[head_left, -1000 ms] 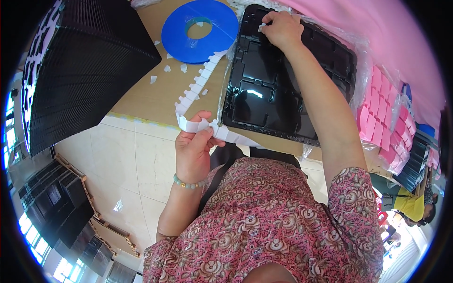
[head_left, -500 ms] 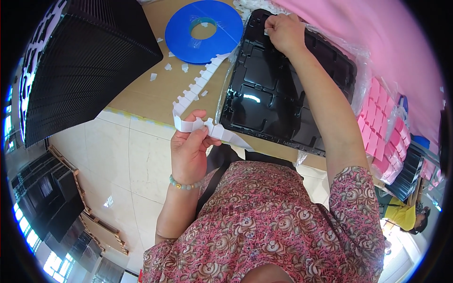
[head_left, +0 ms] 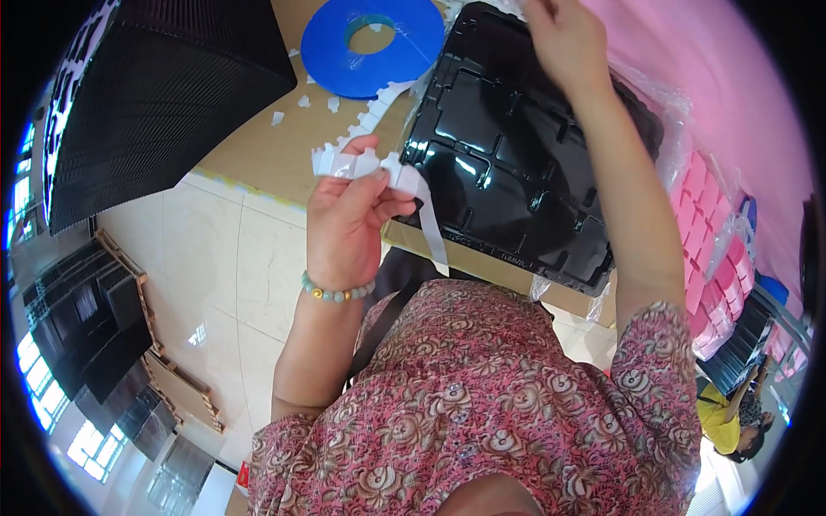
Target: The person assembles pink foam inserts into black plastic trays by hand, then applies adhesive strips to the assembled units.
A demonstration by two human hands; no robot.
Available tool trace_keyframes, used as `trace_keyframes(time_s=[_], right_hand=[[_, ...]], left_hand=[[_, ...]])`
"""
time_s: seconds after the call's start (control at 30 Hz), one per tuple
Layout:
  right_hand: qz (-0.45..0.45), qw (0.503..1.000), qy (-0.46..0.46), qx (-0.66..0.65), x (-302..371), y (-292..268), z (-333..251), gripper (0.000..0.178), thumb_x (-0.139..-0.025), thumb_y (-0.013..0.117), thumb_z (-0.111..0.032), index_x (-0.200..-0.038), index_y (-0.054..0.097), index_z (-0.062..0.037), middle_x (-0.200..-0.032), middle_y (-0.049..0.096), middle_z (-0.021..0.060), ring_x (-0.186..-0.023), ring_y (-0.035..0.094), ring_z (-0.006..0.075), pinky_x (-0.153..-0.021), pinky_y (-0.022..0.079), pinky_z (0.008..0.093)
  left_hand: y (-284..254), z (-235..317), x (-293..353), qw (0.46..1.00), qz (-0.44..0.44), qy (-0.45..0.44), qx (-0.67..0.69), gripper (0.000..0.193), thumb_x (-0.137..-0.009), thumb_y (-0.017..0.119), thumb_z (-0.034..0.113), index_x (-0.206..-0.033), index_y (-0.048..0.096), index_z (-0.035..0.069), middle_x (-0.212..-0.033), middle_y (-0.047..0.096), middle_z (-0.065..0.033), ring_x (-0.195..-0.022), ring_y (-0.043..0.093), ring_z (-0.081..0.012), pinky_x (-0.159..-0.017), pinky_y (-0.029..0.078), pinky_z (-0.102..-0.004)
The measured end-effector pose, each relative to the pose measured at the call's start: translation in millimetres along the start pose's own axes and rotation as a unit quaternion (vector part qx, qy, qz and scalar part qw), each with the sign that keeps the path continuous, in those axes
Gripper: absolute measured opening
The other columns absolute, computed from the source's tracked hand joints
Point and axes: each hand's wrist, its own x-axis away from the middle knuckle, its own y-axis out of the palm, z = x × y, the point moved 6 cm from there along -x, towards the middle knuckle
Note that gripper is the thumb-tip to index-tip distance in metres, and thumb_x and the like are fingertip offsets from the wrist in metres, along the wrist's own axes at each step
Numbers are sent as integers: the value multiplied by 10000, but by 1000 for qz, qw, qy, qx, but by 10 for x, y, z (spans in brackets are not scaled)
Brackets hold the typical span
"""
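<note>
A pale tiled floor [head_left: 215, 258] is showing below the edge of a brown cardboard-covered table [head_left: 258, 138], with dark stacked racks [head_left: 95, 318] standing off toward the window side.

The left hand [head_left: 348, 219] is hovering just off the near edge of the table, its thumb and fingers pressing together on a white notched paper strip [head_left: 366, 163]. From that pinch the strip is running up and away toward a blue reel [head_left: 370, 43] lying flat on the table, well beyond the hand, while a loose tail of the strip is hanging down just right of the thumb. Small white paper scraps [head_left: 301, 103] are lying on the cardboard between the pinch and the reel. A green bead bracelet [head_left: 337, 291] is sitting on the wrist just below the hand.

Immediately right of the pinch, a glossy black moulded tray [head_left: 508, 172] is lying on clear plastic wrap [head_left: 662, 103]. The right hand [head_left: 564, 39] is reaching over the far end of this tray, fingers curled at its top edge; whether it is pinching anything cannot be told. Farther right of that arm, pink foam pieces [head_left: 701, 206] are lying in rows. A large black ribbed panel [head_left: 163, 86] is resting on the table to the left of the pinch.
</note>
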Motion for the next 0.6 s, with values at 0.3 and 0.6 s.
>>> trace_keyframes(time_s=[0.3,0.6], right_hand=[[-251,890,139,-355,1814,494,-101,568,-769,685,9,-1243,376,-41,-923,613,93,-874,629,194,-773,501,350],[-203,969,-25,-142,1766,96,-228,523,-762,626,45,-1228,419,-69,-867,578,135,-757,616,298,-675,499,368]], left_hand=[[1,-156,-116,997,-12,-29,71,306,-927,521,41,-1231,506,2,-931,659,-132,-759,684,-215,-715,586,-330],[166,1,553,733,-47,360,-575,301,-721,735,5,-978,578,6,-829,644,-92,-749,623,-242,-723,499,-342]])
